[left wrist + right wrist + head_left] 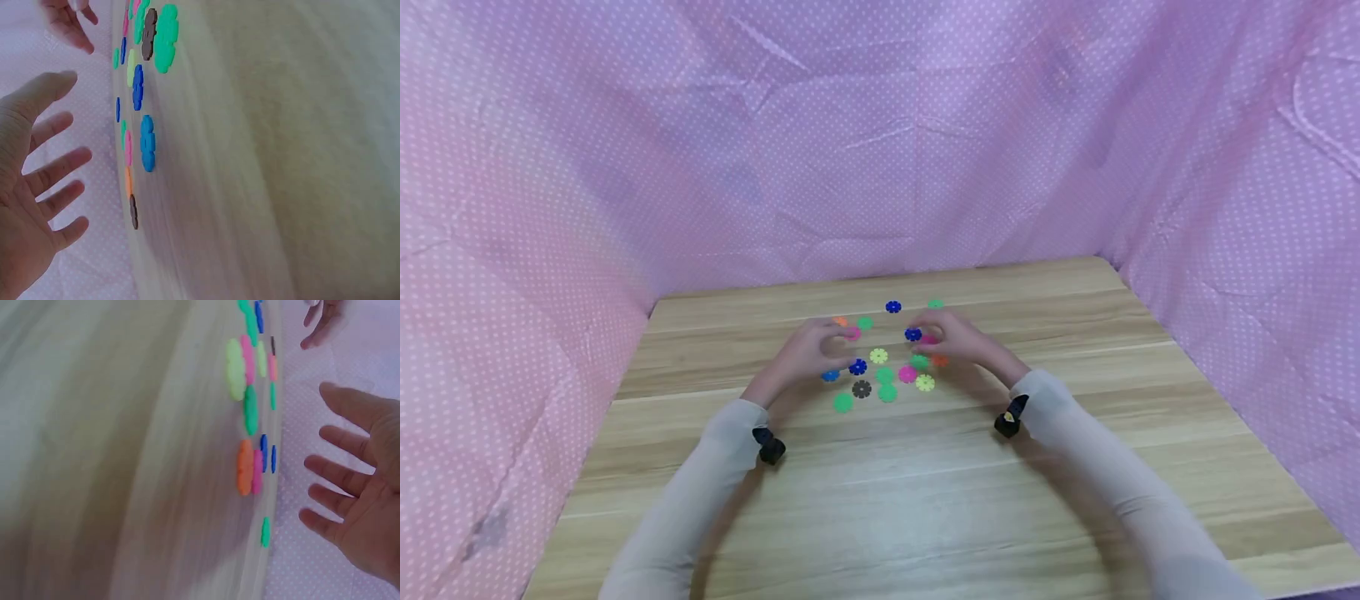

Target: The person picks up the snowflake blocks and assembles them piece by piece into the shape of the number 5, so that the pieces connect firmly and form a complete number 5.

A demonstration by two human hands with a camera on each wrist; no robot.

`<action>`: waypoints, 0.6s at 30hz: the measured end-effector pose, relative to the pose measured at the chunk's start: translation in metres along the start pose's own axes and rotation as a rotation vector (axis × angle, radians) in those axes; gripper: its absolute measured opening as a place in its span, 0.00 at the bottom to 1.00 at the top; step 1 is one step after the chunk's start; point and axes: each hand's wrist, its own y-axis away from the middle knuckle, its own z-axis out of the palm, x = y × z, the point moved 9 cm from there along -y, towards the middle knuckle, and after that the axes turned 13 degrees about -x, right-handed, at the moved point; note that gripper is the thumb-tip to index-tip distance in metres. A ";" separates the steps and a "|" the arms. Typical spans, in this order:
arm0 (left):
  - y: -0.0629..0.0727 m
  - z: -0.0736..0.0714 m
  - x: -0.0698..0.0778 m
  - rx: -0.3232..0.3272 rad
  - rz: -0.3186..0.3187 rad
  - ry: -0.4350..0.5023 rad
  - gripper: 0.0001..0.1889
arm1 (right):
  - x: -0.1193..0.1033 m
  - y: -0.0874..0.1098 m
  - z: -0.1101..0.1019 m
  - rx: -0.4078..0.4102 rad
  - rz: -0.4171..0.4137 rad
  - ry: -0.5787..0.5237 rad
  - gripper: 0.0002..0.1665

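Note:
Small notched plastic discs in several colours lie flat on the wooden table between the two hands. My left hand (809,350) hovers over the left side of the group with fingers spread and holds nothing. Nearest it are a light blue disc (147,143), a dark blue disc (858,367) and a pink disc (853,333). My right hand (953,335) is over the right side, fingers apart and nothing held. By it lie another dark blue disc (913,334), an orange disc (245,467) and a green disc (250,410).
More discs sit in the middle and front of the group, among them a yellow disc (878,356), a dark brown disc (861,389) and a green disc (843,403). The wooden table (895,500) meets a pink dotted cloth (880,167) at its back and sides.

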 end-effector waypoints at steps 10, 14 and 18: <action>0.011 0.024 -0.006 -0.204 0.058 0.216 0.23 | 0.007 0.019 0.021 -0.142 0.011 -0.046 0.25; 0.014 0.031 -0.004 -0.268 0.070 0.249 0.23 | 0.014 0.021 0.027 -0.158 0.031 -0.057 0.23; 0.018 0.036 -0.003 -0.317 0.075 0.285 0.22 | 0.018 0.021 0.035 -0.184 0.015 -0.067 0.22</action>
